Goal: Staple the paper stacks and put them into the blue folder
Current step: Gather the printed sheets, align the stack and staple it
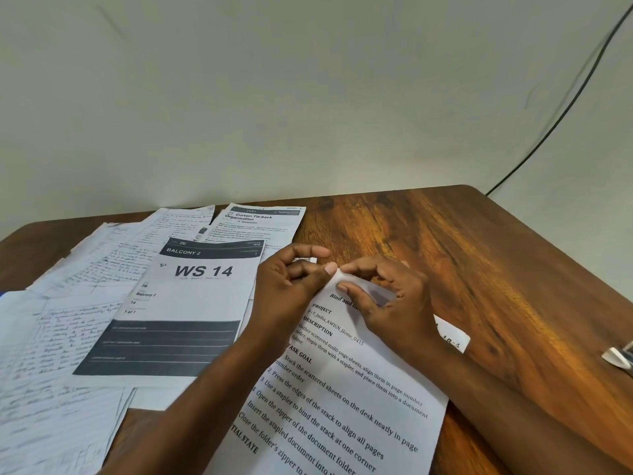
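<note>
Both your hands, left hand [291, 282] and right hand [387, 296], pinch the printed stack's [349, 389] top corner; loosen and its pages could skew before stapling.

Wooden table [479, 255], plain pale wall [274, 97], black cable [561, 111].

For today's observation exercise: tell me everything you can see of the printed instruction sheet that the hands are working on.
The instruction sheet is white paper with black print, headings such as PROJECT, DESCRIPTION and TASK GOAL. It lies angled on the wooden table. The left hand and right hand pinch its far corner, which looks bent. Both forearms lie across it.
</note>
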`<action>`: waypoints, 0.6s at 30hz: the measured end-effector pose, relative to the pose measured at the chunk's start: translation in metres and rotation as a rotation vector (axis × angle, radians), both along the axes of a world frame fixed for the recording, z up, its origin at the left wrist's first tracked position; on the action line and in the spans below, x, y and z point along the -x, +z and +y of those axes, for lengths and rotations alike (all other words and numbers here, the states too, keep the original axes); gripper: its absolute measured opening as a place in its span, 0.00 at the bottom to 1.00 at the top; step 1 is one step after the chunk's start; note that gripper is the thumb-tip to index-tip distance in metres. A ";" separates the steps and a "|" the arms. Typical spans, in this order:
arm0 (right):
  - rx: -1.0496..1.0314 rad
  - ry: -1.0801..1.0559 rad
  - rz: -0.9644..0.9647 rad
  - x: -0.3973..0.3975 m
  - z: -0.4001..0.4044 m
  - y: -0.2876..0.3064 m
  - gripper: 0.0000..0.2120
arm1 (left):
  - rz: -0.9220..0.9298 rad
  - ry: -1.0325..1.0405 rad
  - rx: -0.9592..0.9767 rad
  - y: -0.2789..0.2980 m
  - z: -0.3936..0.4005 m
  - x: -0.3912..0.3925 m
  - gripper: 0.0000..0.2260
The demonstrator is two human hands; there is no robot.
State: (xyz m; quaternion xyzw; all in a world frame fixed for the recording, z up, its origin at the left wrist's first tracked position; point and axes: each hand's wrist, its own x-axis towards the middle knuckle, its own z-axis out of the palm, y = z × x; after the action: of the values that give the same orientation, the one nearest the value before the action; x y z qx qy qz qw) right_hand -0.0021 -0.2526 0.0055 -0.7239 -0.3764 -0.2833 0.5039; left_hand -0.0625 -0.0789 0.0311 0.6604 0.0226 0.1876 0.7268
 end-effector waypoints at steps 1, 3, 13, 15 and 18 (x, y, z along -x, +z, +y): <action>-0.007 0.003 0.006 0.000 0.000 0.001 0.10 | -0.001 -0.002 0.002 0.001 0.000 -0.001 0.09; -0.008 0.013 0.004 -0.001 -0.001 0.001 0.10 | 0.005 -0.006 0.000 0.002 0.000 -0.001 0.09; -0.005 -0.001 -0.014 -0.004 -0.003 -0.001 0.09 | -0.024 -0.145 -0.245 0.012 0.013 0.004 0.08; 0.004 -0.026 -0.019 -0.005 -0.003 -0.002 0.08 | -0.059 -0.153 -0.352 0.014 0.016 0.005 0.10; 0.024 -0.058 -0.034 -0.005 -0.001 -0.002 0.08 | -0.119 -0.094 -0.490 0.015 0.017 0.005 0.10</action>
State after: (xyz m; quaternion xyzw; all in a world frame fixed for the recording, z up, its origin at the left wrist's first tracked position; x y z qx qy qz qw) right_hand 0.0027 -0.2539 0.0031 -0.7357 -0.3670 -0.3056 0.4803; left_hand -0.0672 -0.0623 0.0462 0.8049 -0.0971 0.1920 0.5530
